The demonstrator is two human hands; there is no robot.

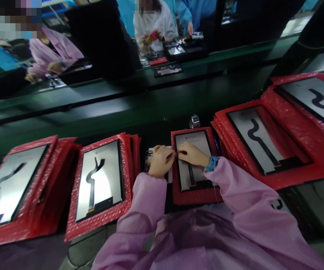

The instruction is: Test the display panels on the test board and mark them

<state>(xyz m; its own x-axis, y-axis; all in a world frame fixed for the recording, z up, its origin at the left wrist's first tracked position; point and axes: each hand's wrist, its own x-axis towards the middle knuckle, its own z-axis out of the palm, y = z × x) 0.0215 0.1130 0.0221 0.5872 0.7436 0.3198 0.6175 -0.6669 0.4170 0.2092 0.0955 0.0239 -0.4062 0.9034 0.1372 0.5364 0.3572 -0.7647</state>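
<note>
In front of me a display panel (183, 176) with a black flex cable (191, 177) lies on a red bubble-wrap sheet (195, 198). My left hand (161, 160) is at the panel's left edge, its thumb and fingers pinched together. My right hand (193, 153) reaches over the panel, and its fingertips are pinched close to those of the left. Whatever sits between the fingertips is too small to make out. Below my left hand, a white item (169, 176) lies beside the panel, partly hidden. A blue band (212, 164) circles my right wrist.
More panels on red bubble-wrap stacks stand left (105, 165) and right (271, 146), with others farther out on both sides. A shiny metal object (194, 121) sits behind my panel. Across the green conveyor line (139, 108), several people work at a bench.
</note>
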